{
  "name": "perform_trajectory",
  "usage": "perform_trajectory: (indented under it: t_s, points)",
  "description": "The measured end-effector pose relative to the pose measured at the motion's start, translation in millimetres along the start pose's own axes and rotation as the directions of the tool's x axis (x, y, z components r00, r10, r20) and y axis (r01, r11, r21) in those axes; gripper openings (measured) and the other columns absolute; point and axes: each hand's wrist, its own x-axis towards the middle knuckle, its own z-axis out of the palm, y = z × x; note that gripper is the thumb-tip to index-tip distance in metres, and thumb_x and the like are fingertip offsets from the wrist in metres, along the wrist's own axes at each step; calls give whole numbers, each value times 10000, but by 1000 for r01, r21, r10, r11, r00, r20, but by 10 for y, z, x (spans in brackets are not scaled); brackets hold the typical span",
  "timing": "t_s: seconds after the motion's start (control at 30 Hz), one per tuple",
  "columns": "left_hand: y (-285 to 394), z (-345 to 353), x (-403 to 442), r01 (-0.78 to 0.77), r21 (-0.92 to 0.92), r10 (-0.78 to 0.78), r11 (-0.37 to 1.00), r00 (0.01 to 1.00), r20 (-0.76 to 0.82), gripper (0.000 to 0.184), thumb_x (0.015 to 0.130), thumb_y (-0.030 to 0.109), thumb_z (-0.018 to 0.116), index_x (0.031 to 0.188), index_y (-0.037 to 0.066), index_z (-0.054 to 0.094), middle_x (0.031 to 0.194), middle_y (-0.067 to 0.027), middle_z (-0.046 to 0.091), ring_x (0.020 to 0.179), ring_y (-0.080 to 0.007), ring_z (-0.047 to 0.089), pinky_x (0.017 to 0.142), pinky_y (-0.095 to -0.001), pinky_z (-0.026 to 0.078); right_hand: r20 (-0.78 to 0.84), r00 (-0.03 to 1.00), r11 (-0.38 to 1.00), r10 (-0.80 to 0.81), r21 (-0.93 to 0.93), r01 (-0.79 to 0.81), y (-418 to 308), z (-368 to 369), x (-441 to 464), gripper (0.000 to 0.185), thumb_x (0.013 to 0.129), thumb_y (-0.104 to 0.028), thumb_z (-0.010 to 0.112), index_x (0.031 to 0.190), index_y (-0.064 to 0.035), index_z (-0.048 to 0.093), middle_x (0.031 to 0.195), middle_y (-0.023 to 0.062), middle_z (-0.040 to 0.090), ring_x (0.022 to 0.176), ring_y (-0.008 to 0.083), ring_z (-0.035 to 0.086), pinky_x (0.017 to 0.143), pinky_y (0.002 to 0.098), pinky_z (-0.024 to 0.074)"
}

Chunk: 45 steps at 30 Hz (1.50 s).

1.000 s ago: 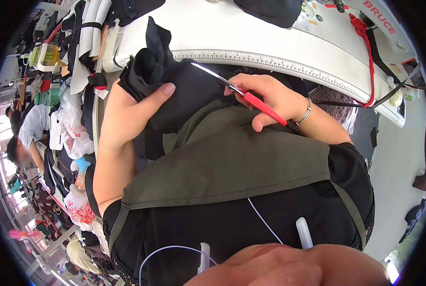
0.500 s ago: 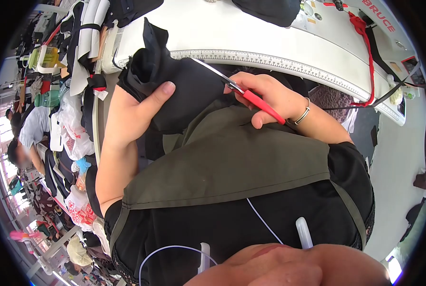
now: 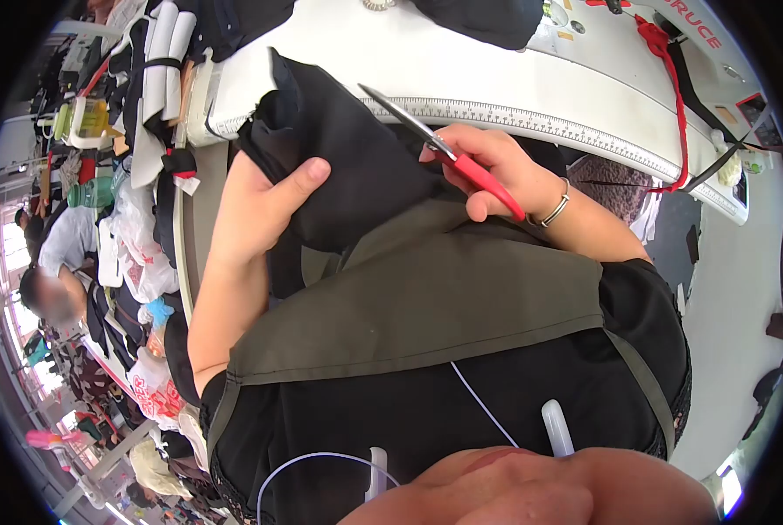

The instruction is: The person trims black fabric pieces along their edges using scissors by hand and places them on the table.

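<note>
Folded black fabric (image 3: 347, 162) is bunched in my left hand (image 3: 264, 206), whose thumb presses on top while the other fingers are hidden beneath the cloth. Red-handled scissors (image 3: 488, 185) rest in my right hand (image 3: 496, 171), fingers curled round the grips. Their metal blades look closed together and point up and left, over the fabric's right side and the table edge. Whether the blades touch the cloth I cannot tell. The black fabric hangs down over my olive-green apron (image 3: 426, 297).
A white sewing table (image 3: 339, 44) with a ruler strip (image 3: 488, 112) along its edge lies ahead. Dark cloth (image 3: 488, 17) sits at its back. A red fabric strip (image 3: 671, 96) hangs from the machine at right. Plastic bags (image 3: 150, 236) and another person (image 3: 67, 245) are at left.
My left hand and the fabric have shifted slightly right and down. The scissors' tip has swung up a little, away from the cloth edge.
</note>
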Motion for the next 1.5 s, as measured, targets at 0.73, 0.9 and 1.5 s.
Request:
perform_trajectory:
  t_s: [0.73, 0.9, 1.5]
  points:
    - [-563, 1072, 2481, -597, 799, 618, -76, 600, 507, 486, 780, 357, 628, 1221, 196, 500, 1311, -95, 438, 1276, -279, 318, 987, -563, 236, -162, 962, 975, -220, -78, 210, 421, -644, -241, 760, 626, -680, 658, 1032, -43, 577, 612, 11, 502, 515, 130, 492, 499, 250, 386]
    - [-708, 1035, 2304, -521, 853, 645, 40, 666, 376, 450, 783, 368, 634, 1195, 211, 542, 1361, -64, 417, 1314, -244, 280, 1004, -590, 205, -155, 968, 980, -199, -32, 197, 391, -640, -222, 756, 627, -689, 647, 1028, -52, 575, 583, 1, 479, 497, 113, 473, 488, 255, 376]
    - [-1001, -1809, 2626, 475, 815, 486, 331, 655, -579, 286, 729, 304, 707, 831, 42, 658, 794, -115, 652, 852, -282, 629, 764, -391, 488, -130, 961, 963, -245, -151, 225, 361, -647, -145, 685, 652, -651, 655, 1014, -73, 585, 559, -16, 490, 504, 137, 476, 511, 269, 371]
